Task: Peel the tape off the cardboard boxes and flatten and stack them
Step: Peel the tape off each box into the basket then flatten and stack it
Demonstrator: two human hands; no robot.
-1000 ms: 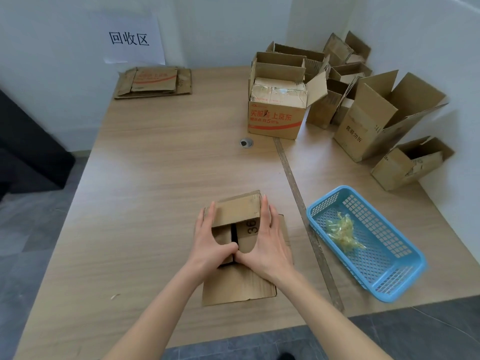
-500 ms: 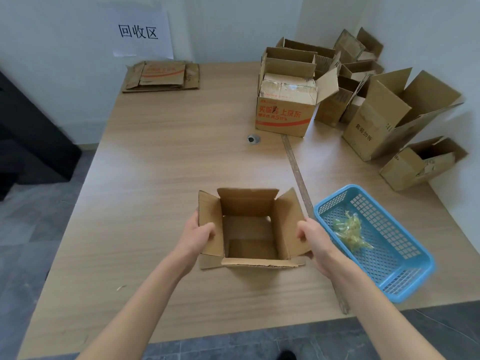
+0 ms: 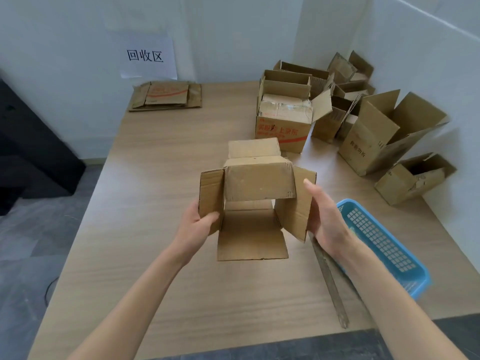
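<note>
- Small cardboard box [image 3: 257, 201] held up over the table [image 3: 161, 165], flaps splayed out, both ends open.
- Left hand [image 3: 198, 226]: grip pinches the left flap, thumb on front.
- Right hand [image 3: 323, 216]: fingers fairly straight against the right flap, palm behind it.
- Flattened stack [image 3: 166, 96] at far edge under a paper sign [image 3: 145, 57].
- Open boxes [image 3: 363, 120] far right; blue basket [image 3: 384, 250] just beside right wrist.

From my feed I'm looking at a light wood-grain table [image 3: 161, 178] pushed into a corner of plain white walls [image 3: 233, 29], pretty evenly lit. There's a white paper sign [image 3: 145, 57] with three black characters stuck on the back wall. The floor [image 3: 31, 242] on the left is grey tile, and something dark and boxy [image 3: 28, 152] sits against the left wall.
</note>
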